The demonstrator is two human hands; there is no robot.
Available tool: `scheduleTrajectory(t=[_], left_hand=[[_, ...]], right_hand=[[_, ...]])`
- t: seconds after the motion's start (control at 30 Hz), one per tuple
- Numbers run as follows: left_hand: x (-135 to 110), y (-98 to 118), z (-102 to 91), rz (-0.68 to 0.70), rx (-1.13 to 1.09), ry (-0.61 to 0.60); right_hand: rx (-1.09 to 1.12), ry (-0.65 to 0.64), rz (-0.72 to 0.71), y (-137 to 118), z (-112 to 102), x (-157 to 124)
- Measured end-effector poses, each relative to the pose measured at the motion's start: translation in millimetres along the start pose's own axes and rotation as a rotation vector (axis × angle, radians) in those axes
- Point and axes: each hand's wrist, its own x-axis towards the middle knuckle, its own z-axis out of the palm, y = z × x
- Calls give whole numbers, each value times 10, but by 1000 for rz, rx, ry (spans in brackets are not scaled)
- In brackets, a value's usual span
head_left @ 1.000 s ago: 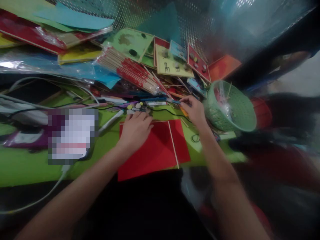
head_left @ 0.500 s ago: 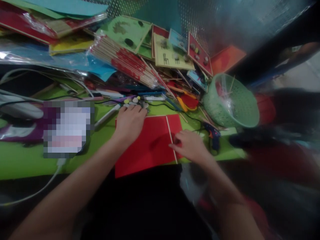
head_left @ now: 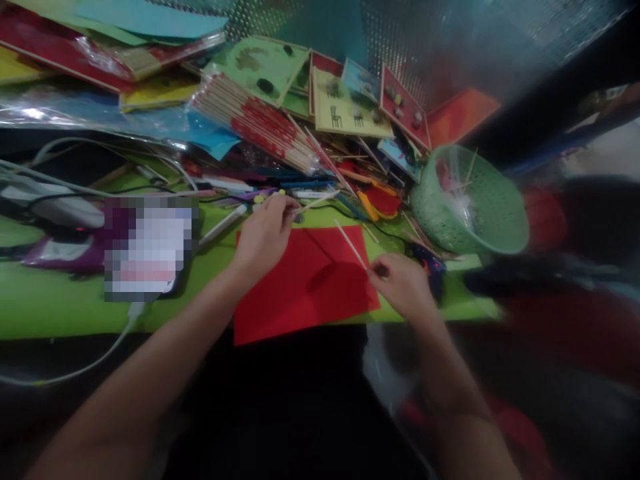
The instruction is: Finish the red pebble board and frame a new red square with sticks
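Observation:
A red sheet (head_left: 295,287) lies flat on the green tabletop in front of me. Above its far edge my left hand (head_left: 267,233) is closed, pinching one end of a thin wooden stick (head_left: 320,201) that points to the right. My right hand (head_left: 403,280), at the sheet's right edge, pinches the lower end of a second thin stick (head_left: 351,243). That stick slants up and left, raised over the sheet, and a shadow falls on the red surface. Small pebbles (head_left: 259,199) lie partly hidden behind my left hand.
A phone (head_left: 150,247) with a blurred screen and a white cable lies at left. To the right are a glue gun (head_left: 433,267) and a green basket (head_left: 470,200). Scissors (head_left: 377,203), a bundle of sticks (head_left: 260,123) and small decorated boards (head_left: 350,100) crowd the back.
Both sticks have been lifted off the red sheet, one in each hand. My right hand has moved slightly right, and the sheet's right part is now uncovered.

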Motion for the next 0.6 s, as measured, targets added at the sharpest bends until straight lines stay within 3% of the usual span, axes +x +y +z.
scheduleTrajectory(t=[0.1,0.27,0.33,0.43,0.6], left_hand=[[10,4,36,-99,-361,-15],[-67,225,59,-301,-799,-289],[-111,359,53,-333,-862,-363],[-143,512,43,-273,-874,-388],[-20,501,-32,-195,-772,-270]], right_hand=[[193,57,37,41,-53,68],[522,62,21,-140,-27,230],[600,56,-16,-284,17,286],[667,57,-64,-479,93,339],[692,-4,-102,-525,186,329]])
